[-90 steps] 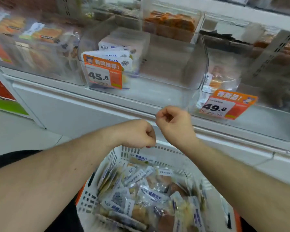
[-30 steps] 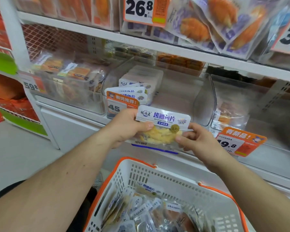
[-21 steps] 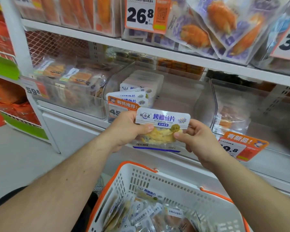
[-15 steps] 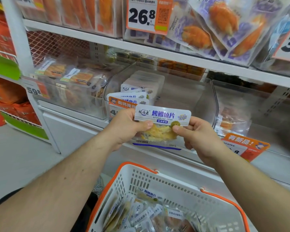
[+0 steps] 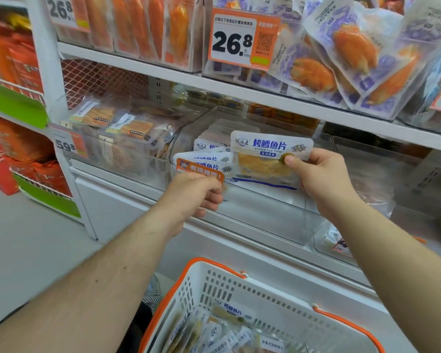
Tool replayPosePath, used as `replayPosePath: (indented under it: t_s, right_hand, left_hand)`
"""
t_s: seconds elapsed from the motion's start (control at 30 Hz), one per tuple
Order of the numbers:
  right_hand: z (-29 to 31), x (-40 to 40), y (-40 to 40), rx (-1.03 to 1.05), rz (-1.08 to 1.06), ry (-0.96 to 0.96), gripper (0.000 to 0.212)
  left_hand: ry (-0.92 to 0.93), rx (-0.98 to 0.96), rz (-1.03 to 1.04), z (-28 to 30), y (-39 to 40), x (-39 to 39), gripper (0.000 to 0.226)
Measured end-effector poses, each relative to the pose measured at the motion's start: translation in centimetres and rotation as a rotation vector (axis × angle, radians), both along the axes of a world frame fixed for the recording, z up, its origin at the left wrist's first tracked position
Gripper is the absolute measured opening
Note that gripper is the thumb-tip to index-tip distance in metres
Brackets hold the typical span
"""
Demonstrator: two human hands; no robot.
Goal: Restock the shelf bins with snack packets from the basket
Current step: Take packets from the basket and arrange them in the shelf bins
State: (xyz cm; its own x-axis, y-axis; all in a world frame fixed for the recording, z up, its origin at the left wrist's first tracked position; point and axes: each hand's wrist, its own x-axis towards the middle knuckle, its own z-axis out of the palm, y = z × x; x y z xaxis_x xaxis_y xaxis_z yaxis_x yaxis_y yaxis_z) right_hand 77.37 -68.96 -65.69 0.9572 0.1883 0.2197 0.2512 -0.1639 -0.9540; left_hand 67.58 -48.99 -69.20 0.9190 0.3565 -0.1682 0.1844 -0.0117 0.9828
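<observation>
Over the clear middle bin (image 5: 242,210), your right hand (image 5: 323,179) pinches the cod fillet packet (image 5: 267,159) by its right edge, thumb on the front. Its long axis runs left-right, label upright, and the matching stack (image 5: 209,154) sits just left and behind. Your left hand (image 5: 196,192) is curled at the bin's front lip, by the orange tag (image 5: 201,171); can't tell if it's gripping. Packet's flat, white-and-blue header, golden fillet showing through.

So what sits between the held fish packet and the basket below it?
Head view: the clear bin's front wall and the white shelf ledge lie between the fish packet, pinched by the right hand, and the basket.
</observation>
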Motion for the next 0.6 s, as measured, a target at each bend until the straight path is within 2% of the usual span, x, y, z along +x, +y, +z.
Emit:
replayPosePath:
  t_s: [0.13,0.27,0.47,0.6]
  right_hand:
    - [-1.1,1.5,0.5,-0.061,-0.039,0.132,0.009]
    - [-1.9,2.4,0.8,-0.322,-0.049,0.188,0.014]
    - [-1.7,3.3,1.8,-0.611,0.073,0.335,0.020]
    - [-2.2,3.5,2.9,-0.604,0.129,0.394,0.019]
  left_hand:
    - [0.008,0.040,-0.006,-0.1,0.1,-0.1,0.014]
    - [0.012,0.055,-0.012,-0.1,0.2,0.0,0.015]
    - [0.043,0.108,-0.041,-0.4,-0.2,0.2,0.018]
    - [0.047,0.142,-0.074,-0.4,-0.7,0.4,0.015]
